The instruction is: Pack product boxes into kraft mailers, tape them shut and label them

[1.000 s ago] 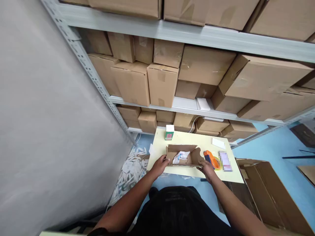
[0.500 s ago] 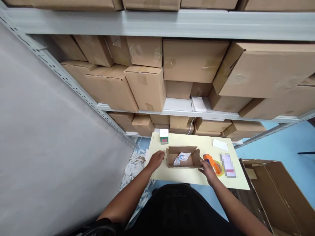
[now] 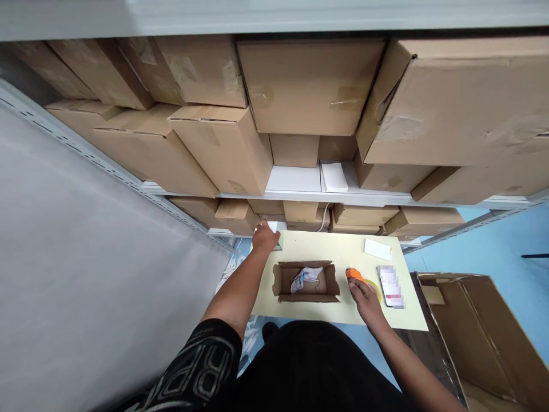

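Note:
At the table's far left corner, my left hand (image 3: 265,237) is closed round a small white and green box (image 3: 278,246), covering much of it. My right hand (image 3: 363,296) has its fingers wrapped on an orange tape dispenser (image 3: 354,274) with a yellowish tape roll beside the fingers. Between the two hands stands an open cardboard box (image 3: 306,298), its top uncovered. Inside it lies a crumpled white and blue paper or wrapper (image 3: 305,278).
A phone-like item with a blurred face (image 3: 389,286) and a flat white box (image 3: 378,249) lie on the pale table (image 3: 317,309). Shelves (image 3: 295,178) full of cartons rise behind it. A large open carton (image 3: 484,337) stands at the right, and paper scraps litter the floor at left.
My left hand has gone from beside the open cardboard box forward to the small white and green box. My right hand has left the open box's edge and taken hold of the tape dispenser.

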The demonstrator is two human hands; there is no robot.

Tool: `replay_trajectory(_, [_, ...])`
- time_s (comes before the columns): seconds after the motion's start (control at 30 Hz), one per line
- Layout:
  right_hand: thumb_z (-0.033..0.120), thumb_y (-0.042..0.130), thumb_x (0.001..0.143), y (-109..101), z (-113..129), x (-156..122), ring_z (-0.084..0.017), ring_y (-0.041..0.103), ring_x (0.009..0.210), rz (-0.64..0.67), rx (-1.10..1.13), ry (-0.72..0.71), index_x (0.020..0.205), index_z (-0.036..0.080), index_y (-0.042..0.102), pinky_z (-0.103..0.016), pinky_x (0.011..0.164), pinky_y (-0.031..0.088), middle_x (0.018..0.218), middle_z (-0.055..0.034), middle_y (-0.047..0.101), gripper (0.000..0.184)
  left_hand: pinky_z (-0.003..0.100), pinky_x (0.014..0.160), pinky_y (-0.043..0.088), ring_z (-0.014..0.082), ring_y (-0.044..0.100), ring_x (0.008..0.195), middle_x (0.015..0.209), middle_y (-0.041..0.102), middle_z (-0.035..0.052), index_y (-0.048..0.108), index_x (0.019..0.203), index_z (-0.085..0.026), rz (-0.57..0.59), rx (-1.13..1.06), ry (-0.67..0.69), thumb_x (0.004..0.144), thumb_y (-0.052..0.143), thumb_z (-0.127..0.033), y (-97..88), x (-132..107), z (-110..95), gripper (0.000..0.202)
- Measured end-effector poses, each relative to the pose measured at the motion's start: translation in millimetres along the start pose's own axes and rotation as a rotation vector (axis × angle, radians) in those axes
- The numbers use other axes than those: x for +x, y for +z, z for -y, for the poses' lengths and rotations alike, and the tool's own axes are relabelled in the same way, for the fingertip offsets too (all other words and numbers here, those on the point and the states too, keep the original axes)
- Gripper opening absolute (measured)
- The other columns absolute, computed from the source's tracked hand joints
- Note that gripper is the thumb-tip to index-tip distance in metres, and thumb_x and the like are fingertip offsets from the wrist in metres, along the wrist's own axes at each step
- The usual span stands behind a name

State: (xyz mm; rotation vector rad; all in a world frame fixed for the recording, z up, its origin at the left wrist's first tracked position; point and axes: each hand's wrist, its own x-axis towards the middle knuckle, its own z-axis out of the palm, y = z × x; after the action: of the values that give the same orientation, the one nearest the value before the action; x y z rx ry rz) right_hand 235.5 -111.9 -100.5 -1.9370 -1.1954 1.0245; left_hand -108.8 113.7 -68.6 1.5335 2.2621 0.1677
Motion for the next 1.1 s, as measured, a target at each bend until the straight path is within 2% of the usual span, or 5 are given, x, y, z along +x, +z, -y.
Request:
replay_trajectory(0.27, [0.056, 0.062, 0.085, 3.1, 48.7, -26.7, -0.031, 0.069, 0.104, -0.047, 0.1, 0.006, 0.105, 0.021, 0.074, -0.043, 0.092, 0.054, 0.113, -0.0101, 0.075, 0.042, 0.035, 0.075, 0.056, 0.0266, 0.07, 0.098, 0.116, 0.069, 0.0123, 0.048, 0.119, -0.023, -0.119, -0.68, -0.127, 0.08, 0.072, -0.045, -58.0, -3.0, 70.1, 0.051])
replay_trajectory(0.5, [0.065, 0.059, 0.087, 38.9, 126.5, -27.7, -0.027, 0.068, 0.094, 0.146, 0.301, -0.013, 0.112, 0.023, 0.068, -0.036, 0.078, 0.055, 0.1, -0.0064, 0.074, 0.05, 0.027, 0.062, 0.056, 0.0199, 0.069, 0.088, 0.109, 0.069, 0.006, 0.044, 0.113, -0.025, 0.099, -1.204, 0.078, 0.078, 0.071, -0.047, -65.5, -114.0, 73.9, 0.05])
replay_trajectory(0.7, [0.065, 0.055, 0.089, 36.4, 126.6, -27.4, -0.025, 0.064, 0.084, 0.025, 0.028, -0.034, 0.094, 0.024, 0.068, -0.033, 0.071, 0.047, 0.087, -0.0032, 0.072, 0.043, 0.035, 0.081, 0.058, 0.0228, 0.07, 0.105, 0.124, 0.07, 0.0088, 0.046, 0.121, -0.025, 0.306, -1.02, 0.131, 0.093, 0.056, -0.047, -22.4, -186.2, 64.2, 0.037])
replay_trajectory(0.9, [0.055, 0.053, 0.091, 39.1, 90.7, -19.9, -0.023, 0.061, 0.072, 0.055, -0.295, -0.026, 0.081, 0.024, 0.065, -0.031, 0.065, 0.04, 0.071, -0.0024, 0.065, 0.034, 0.039, 0.099, 0.049, 0.0293, 0.064, 0.116, 0.122, 0.066, 0.0147, 0.065, 0.118, -0.018, 0.223, -0.547, 0.348, 0.089, 0.063, -0.042, -5.4, -181.8, 71.4, 0.038])
replay_trajectory(1.1, [0.044, 0.051, 0.093, 49.9, 82.4, -4.1, -0.032, 0.067, 0.095, 0.085, -0.538, -0.104, 0.116, 0.017, 0.071, -0.036, 0.078, 0.044, 0.099, -0.0155, 0.074, 0.041, 0.036, 0.083, 0.049, 0.0305, 0.068, 0.098, 0.1, 0.072, 0.0132, 0.071, 0.103, -0.019, 0.299, -0.173, 0.33, 0.089, 0.06, -0.037, -2.0, -170.0, 60.7, 0.026])
